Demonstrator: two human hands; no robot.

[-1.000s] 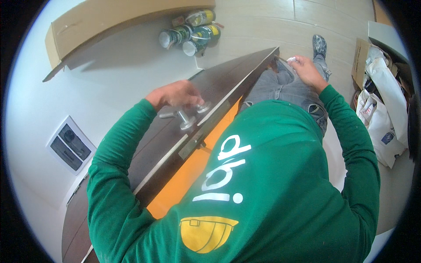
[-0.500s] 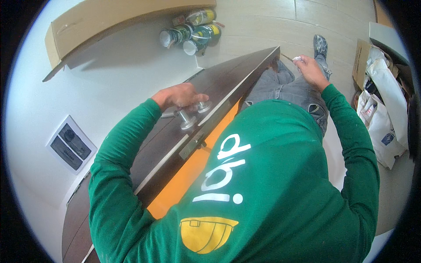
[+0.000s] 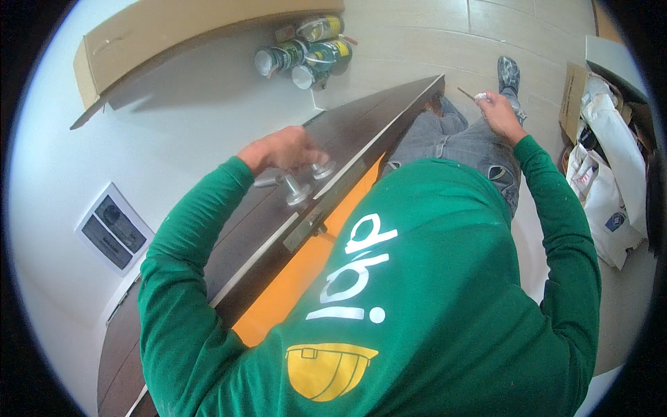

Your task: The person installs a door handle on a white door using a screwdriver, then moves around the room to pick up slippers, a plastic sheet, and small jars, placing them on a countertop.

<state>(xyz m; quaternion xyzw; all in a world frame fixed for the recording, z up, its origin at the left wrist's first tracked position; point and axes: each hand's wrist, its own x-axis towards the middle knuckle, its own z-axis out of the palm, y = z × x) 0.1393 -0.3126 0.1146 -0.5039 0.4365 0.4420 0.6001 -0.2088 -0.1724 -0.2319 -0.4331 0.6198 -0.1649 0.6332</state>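
A dark wooden door [image 3: 243, 229] runs diagonally beside me, with a pale strip along its edge and a metal lock plate [image 3: 295, 240]. On its face are a silver lever handle [image 3: 297, 191] and a round lock fitting [image 3: 323, 169]. My left hand [image 3: 281, 149] has its fingers curled on the round fitting, slightly blurred and partly hiding it. My right hand [image 3: 500, 115] is closed on a thin tool [image 3: 467, 93] with something white at the grip, held out beyond the door's far end, above my jeans.
A long cardboard piece [image 3: 153, 31] lies at the upper left, near several green and yellow containers [image 3: 319, 62]. A white-framed panel [image 3: 111, 226] is on the pale wall. At right stands a box [image 3: 577, 97] stuffed with white bags [image 3: 604, 194]. Beige tiles [image 3: 417, 35] cover the floor.
My left hand has moved slightly right onto the round fitting and stays there, fingers shifting. My right hand has moved slightly right with the tool.
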